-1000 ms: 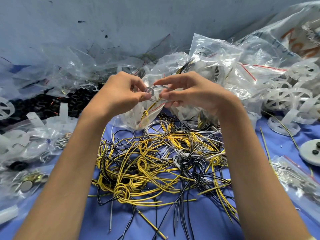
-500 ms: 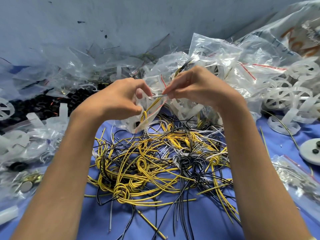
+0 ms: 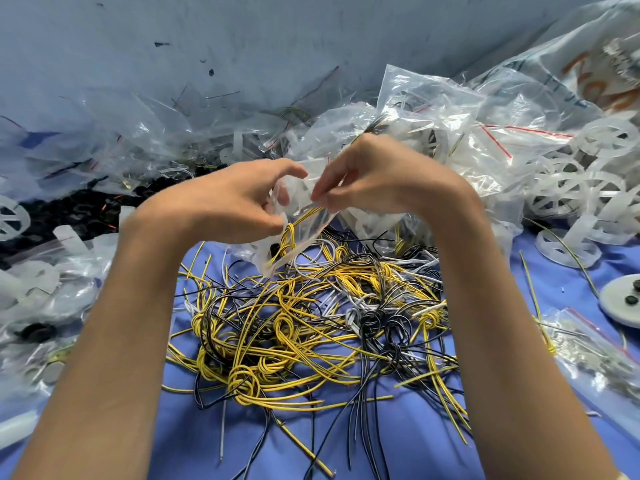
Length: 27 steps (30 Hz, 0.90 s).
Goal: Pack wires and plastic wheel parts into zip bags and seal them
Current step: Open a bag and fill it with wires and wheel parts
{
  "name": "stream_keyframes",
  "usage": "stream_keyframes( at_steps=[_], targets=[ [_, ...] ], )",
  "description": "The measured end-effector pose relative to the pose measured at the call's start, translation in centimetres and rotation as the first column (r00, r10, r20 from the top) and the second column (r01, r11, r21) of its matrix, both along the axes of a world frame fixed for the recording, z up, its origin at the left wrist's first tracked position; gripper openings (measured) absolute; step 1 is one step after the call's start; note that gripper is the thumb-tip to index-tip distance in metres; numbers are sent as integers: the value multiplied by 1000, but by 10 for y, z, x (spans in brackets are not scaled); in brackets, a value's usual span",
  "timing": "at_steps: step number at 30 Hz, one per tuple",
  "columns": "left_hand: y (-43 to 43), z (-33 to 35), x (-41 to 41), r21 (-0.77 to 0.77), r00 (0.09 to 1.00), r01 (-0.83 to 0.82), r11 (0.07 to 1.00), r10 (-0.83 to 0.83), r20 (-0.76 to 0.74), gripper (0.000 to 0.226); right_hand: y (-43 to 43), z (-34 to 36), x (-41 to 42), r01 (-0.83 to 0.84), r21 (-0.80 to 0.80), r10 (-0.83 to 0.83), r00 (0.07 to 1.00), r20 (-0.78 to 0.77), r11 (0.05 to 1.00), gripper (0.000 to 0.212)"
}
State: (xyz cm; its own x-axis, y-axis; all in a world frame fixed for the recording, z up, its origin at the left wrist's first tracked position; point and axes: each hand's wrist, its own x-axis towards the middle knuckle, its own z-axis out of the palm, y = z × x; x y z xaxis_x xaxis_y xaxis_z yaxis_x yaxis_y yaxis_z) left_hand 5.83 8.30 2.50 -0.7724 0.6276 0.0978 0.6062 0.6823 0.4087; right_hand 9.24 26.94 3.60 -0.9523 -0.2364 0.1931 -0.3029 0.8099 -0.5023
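A small clear zip bag (image 3: 294, 237) hangs between my hands above the table, with a knotted yellow wire bundle inside it. My left hand (image 3: 228, 202) grips the bag's left side near its mouth, thumb and fingers curled around the plastic. My right hand (image 3: 374, 181) pinches the bag's top edge from the right. Below them lies a tangled heap of yellow, black and white wires (image 3: 311, 323) on the blue cloth (image 3: 398, 445). White plastic wheel parts (image 3: 585, 188) are piled at the right.
Packed clear bags (image 3: 450, 133) are heaped behind my hands against a grey wall. Black small parts (image 3: 79, 213) and more bags sit at the left. A flat bag (image 3: 595, 358) and a white disc (image 3: 623, 299) lie at the right edge.
Both hands dropped slightly and drew closer at the bag's mouth. The white wire loop held a second ago is out of sight, and my right fingers now pinch the bag's top edge.
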Motion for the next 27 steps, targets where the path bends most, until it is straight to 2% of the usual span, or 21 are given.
stream_keyframes(
  at_steps=[4,8,11,13,18,27],
  targets=[
    [1,0,-2,75,999,-24,997,27,-36,55,-11,-5,-3,-58,109,51,997,64,992,22],
    [1,0,-4,101,998,-18,995,24,-62,52,-20,-12,-8,-71,75,68,997,40,995,28],
    [1,1,-4,104,996,-30,994,38,-76,50,-23,-16,-11,-139,168,112,981,160,976,49],
    [1,0,-5,117,998,-21,993,27,-56,50,-23,-17,-11,-170,218,118,965,234,961,55],
    [1,0,-4,125,999,-18,992,23,-34,47,-19,-14,-9,-114,180,83,982,171,977,46],
    [0,0,-6,135,1000,-9,991,13,-24,45,-17,-14,-8,-106,130,84,983,164,986,35]
  ],
)
